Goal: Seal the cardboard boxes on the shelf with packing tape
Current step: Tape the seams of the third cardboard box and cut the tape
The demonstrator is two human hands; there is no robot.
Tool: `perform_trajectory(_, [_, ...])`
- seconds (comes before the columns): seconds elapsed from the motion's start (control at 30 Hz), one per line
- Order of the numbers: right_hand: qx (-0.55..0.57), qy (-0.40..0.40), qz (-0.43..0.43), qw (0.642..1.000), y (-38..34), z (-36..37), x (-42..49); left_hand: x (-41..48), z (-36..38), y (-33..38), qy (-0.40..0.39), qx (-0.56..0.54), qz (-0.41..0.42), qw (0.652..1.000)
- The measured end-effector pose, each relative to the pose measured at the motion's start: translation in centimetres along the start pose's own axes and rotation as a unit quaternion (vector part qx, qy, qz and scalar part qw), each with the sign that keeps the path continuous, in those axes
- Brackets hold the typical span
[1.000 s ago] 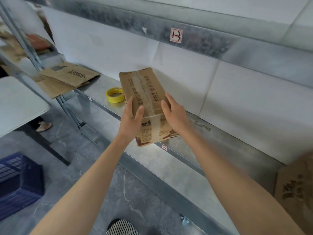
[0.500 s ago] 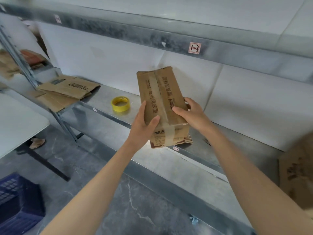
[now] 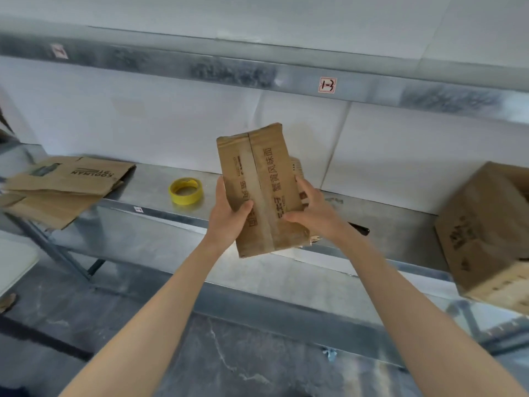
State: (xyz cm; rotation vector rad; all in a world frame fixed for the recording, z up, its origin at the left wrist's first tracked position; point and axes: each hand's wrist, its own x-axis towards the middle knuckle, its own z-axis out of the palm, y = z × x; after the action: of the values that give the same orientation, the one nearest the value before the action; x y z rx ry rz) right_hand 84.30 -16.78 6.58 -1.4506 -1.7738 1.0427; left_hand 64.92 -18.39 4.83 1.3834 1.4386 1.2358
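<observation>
Tape roll [image 3: 186, 191] on shelf [image 3: 143, 184], left of held box [image 3: 262, 190].

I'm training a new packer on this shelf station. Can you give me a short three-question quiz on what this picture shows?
1. True or false: the yellow tape roll is in the left hand.
2. Which hands hold the small cardboard box? A) left only B) right only C) both
3. Fill in: the flattened cardboard lies at the shelf's ____ end.

Key: 1 false, it lies on the shelf. 2 C, with the right hand too. 3 left.
</observation>
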Motion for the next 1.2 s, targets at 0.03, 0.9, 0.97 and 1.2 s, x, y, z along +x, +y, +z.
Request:
perform_trajectory(0.03, [0.022, 0.012, -0.001, 1.0, -0.2, 0.3, -0.2, 0.0, -0.3, -0.1, -0.006, -0.008, 0.002, 1.0])
perform_trajectory(0.9, [-0.016, 0.185, -0.113, 0.976, -4.1, -1.0, -8.8, -6.5, -0.6, 6.4, -0.025, 0.035, 0.092, 0.995])
perform_trajectory(0.97, [-0.024, 0.193, -0.114, 0.974, -4.2, -1.2, -8.9, -6.8, -0.6, 6.6, -0.028, 0.023, 0.104, 0.994])
perform_trajectory(1.2, [-0.012, 0.231, -0.079, 0.97, -4.6, -2.0, -7.4, -5.6, -0.4, 6.5, -0.042, 0.023, 0.126, 0.991])
